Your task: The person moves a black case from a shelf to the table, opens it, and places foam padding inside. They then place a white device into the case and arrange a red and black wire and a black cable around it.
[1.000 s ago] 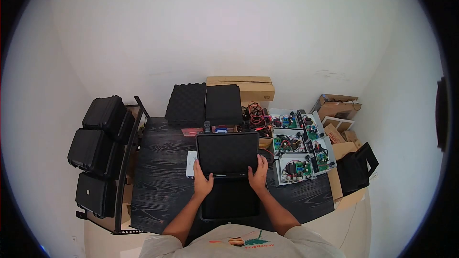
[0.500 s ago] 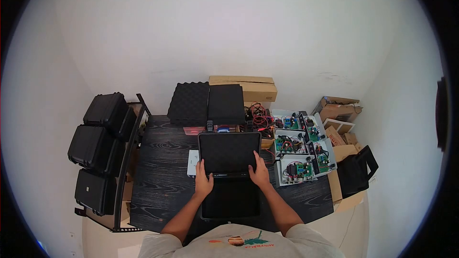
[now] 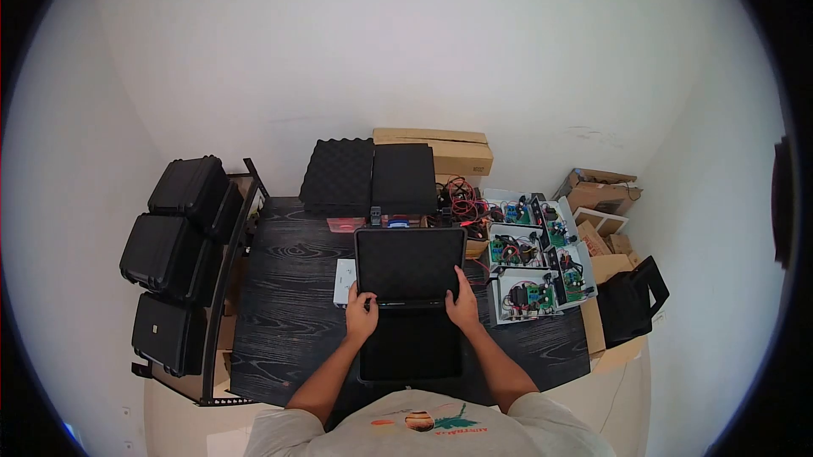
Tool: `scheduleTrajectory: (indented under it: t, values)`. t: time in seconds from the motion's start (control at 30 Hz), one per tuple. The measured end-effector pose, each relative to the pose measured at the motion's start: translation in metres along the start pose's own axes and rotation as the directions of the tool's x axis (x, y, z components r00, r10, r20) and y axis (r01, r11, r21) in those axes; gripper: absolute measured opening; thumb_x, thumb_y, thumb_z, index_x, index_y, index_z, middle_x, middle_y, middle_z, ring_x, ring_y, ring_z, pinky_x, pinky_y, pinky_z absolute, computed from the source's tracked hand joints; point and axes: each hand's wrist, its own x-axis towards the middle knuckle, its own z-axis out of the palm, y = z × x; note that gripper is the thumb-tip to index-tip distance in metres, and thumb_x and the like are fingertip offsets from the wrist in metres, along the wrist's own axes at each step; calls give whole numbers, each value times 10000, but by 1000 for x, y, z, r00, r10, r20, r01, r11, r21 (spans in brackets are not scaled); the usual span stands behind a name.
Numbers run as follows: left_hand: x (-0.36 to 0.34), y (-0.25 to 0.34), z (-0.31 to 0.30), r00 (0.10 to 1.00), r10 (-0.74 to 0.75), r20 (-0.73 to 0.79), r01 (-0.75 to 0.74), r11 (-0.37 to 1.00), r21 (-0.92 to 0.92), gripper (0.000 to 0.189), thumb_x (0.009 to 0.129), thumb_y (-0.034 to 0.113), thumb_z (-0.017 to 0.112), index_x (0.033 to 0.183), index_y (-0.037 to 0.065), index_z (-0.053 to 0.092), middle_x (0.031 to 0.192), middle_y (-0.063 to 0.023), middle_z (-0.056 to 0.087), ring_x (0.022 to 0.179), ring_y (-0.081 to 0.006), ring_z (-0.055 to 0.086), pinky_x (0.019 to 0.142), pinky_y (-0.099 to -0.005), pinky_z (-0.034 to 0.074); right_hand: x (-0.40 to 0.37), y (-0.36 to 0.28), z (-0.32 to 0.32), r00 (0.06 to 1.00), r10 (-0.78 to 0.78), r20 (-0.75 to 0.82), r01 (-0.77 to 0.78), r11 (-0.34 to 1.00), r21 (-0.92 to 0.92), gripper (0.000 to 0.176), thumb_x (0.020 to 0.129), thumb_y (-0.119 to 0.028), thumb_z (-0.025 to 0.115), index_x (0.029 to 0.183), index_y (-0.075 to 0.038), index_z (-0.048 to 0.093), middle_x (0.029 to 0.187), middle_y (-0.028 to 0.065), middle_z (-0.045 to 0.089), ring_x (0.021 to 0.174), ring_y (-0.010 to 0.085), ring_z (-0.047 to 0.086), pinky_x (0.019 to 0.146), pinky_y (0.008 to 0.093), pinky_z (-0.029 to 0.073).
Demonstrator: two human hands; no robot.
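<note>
Head view: a pale wall (image 3: 406, 50) rises behind a black wood-grained table (image 3: 284, 321). Left of the table, a rack (image 3: 224, 313) bears stacked black cases (image 3: 161, 249). An open case (image 3: 411, 264) lies at the table's near middle, its lid raised on the far side and its base toward the person. Right of it stand grey trays (image 3: 550, 309) of circuit boards. Behind the case are a dark bumpy foam sheet (image 3: 339, 176), a flat black panel (image 3: 404, 176) just beside it, and a long carton (image 3: 432, 138) against the wall. The left hand (image 3: 362, 317) and right hand (image 3: 461, 309) hold the lid near its hinge-side corners, thumbs inward, fingers along the outer sides. Red and black wires (image 3: 463, 196) tangle beyond the lid's right. A small white box (image 3: 344, 282) sits near the left hand.
</note>
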Motion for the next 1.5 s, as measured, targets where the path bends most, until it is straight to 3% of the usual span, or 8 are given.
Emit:
scheduleTrajectory:
  t: [0.1, 0.53, 0.67, 0.9, 1.0, 1.2, 1.3, 1.5]
  values:
    - [0, -2, 1, 1000, -3, -14, 3, 999, -48, 99, 897, 27, 695, 985, 5, 735, 1572, -272, 499, 1358, -470, 572, 1077, -448, 510, -6, -10, 6, 948, -248, -200, 190, 944, -269, 740, 871, -52, 687, 1573, -85, 455, 1591, 272, 442, 1449, 511, 429, 1186, 568, 378]
    - [2, -5, 0, 1000, -15, -12, 15, 1000, -25, 121, 884, 51, 688, 969, -11, 746, 1505, -294, 558, 1243, -480, 643, 985, -450, 561, 71, -147, 74, 706, -628, 327, 707, 652, -274, 635, 869, -161, 702, 1473, -20, 565, 1617, 117, 470, 1452, 328, 455, 1160, 514, 372]
    - [2, -4, 2, 999, 4, -50, -6, 999, -41, 122, 876, 46, 692, 966, -15, 748, 1472, -294, 580, 1211, -485, 655, 988, -457, 558, 90, -154, 94, 741, -504, 443, 665, 641, -382, 626, 902, -204, 691, 1484, -7, 572, 1601, 113, 490, 1443, 292, 453, 1130, 532, 379]
    - [-1, -3, 1, 998, -25, -50, 21, 997, -73, 125, 869, 47, 701, 969, -7, 750, 1463, -294, 585, 1240, -484, 638, 1029, -472, 536, 75, -135, 58, 774, -634, 0, 628, 767, -132, 261, 851, -92, 719, 1108, -60, 750, 1227, 86, 704, 1169, 288, 650, 1041, 470, 444]
    - [-1, -4, 4, 997, -19, -77, 17, 999, -27, 129, 863, 63, 713, 967, -5, 750, 1470, -294, 582, 1252, -483, 632, 1040, -477, 529, 65, -99, 31, 846, -513, -145, 478, 851, -219, 305, 850, -87, 722, 1153, -60, 741, 1288, 112, 690, 1215, 295, 640, 1040, 485, 445]
    - [-1, 4, 0, 997, 38, -72, -39, 999, -18, 144, 853, 96, 732, 955, -5, 745, 1488, -297, 570, 1275, -481, 618, 1051, -463, 526, 58, -66, -8, 907, -421, -4, 407, 881, -242, 378, 882, -98, 712, 1257, -55, 706, 1446, 129, 636, 1342, 318, 590, 1126, 532, 394]
    - [0, 7, 0, 998, 6, -59, -8, 999, -32, 139, 860, 87, 730, 960, -9, 739, 1490, -293, 568, 1290, -476, 613, 1085, -454, 501, 51, -61, -22, 924, -366, -115, 329, 910, -252, 375, 889, -104, 707, 1261, -65, 706, 1480, 119, 620, 1383, 313, 568, 1181, 554, 352]
    - [1, 4, -1, 999, 15, -52, -19, 997, -73, 146, 892, 89, 695, 991, -15, 719, 1389, -250, 622, 1185, -456, 644, 1022, -449, 513, 27, -42, -20, 911, -410, 44, 399, 848, -349, 361, 882, -114, 707, 1242, -81, 708, 1374, 124, 647, 1288, 306, 609, 1101, 526, 416]
